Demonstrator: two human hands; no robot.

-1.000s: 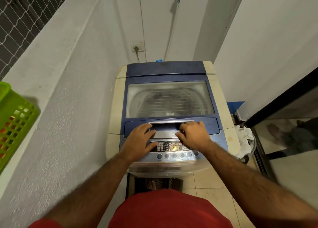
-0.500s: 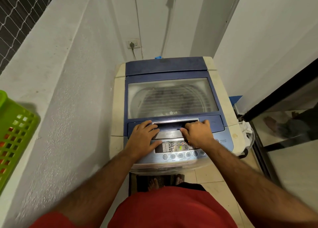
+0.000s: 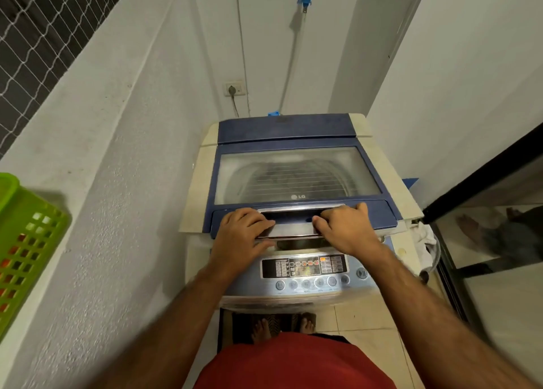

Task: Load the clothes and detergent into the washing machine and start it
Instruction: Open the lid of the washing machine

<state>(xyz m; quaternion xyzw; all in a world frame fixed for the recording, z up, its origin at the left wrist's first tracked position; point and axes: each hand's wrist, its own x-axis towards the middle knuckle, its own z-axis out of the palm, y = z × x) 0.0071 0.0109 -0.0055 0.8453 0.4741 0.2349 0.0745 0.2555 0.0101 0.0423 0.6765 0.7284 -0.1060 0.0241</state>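
Since half a second ago, the front edge of the blue glass-windowed washing-machine lid has risen off the grey control panel (a dark gap shows beneath). Left hand and right hand curl fingers around its silver handle; loading should follow.

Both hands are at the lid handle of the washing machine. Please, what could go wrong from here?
1. The left hand and right hand sit just above the control panel, so a wrist might press a button.
2. The lid has a glass window; if it slips, it could slam on fingers.
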